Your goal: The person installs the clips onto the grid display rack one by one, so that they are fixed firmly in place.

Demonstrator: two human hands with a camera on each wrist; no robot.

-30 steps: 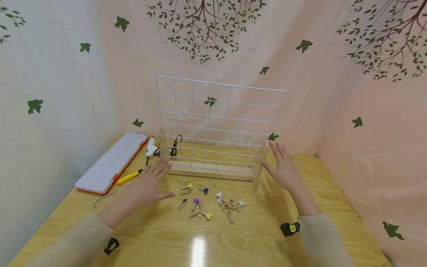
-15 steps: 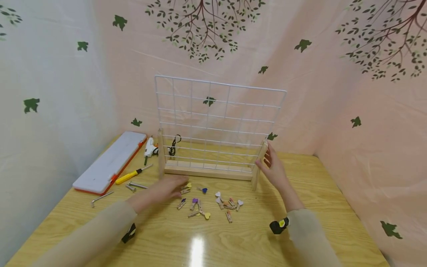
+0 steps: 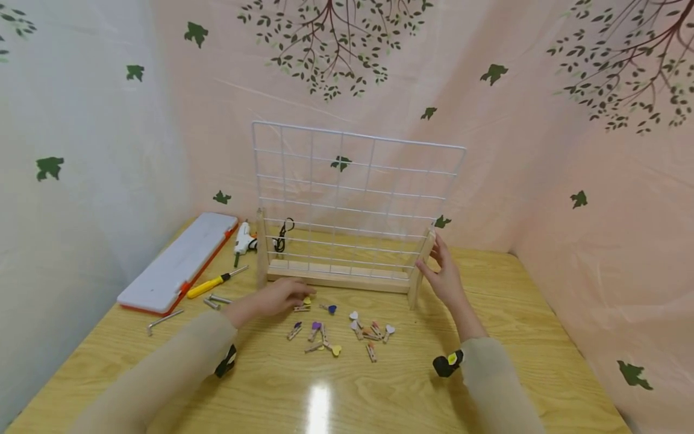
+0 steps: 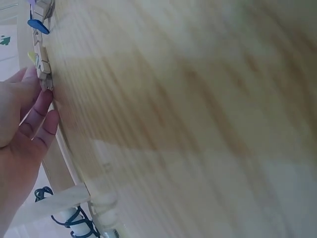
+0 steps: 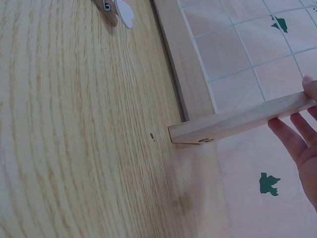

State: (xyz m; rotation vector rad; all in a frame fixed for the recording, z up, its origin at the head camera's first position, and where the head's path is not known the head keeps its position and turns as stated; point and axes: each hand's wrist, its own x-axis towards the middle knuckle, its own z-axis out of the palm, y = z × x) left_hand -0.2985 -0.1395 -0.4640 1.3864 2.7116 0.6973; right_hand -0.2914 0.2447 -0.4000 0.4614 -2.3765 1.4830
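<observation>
"So, where is the left hand (image 3: 278, 296)?"

"Left of centre in the head view, fingertips pinching a peg (image 4: 44, 77); more pegs (image 3: 371, 352) lie below and to its right, in the lower middle."

"And the right hand (image 3: 446, 280)?"

"Right of centre, its thumb and fingers gripping the post (image 5: 233, 122) of the rack (image 3: 338, 280), which stands upright in the middle of the frame."

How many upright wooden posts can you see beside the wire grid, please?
2: the left post and the right post, one at each end of the wire grid; the right hand holds the right post. No others seem hidden.
</observation>
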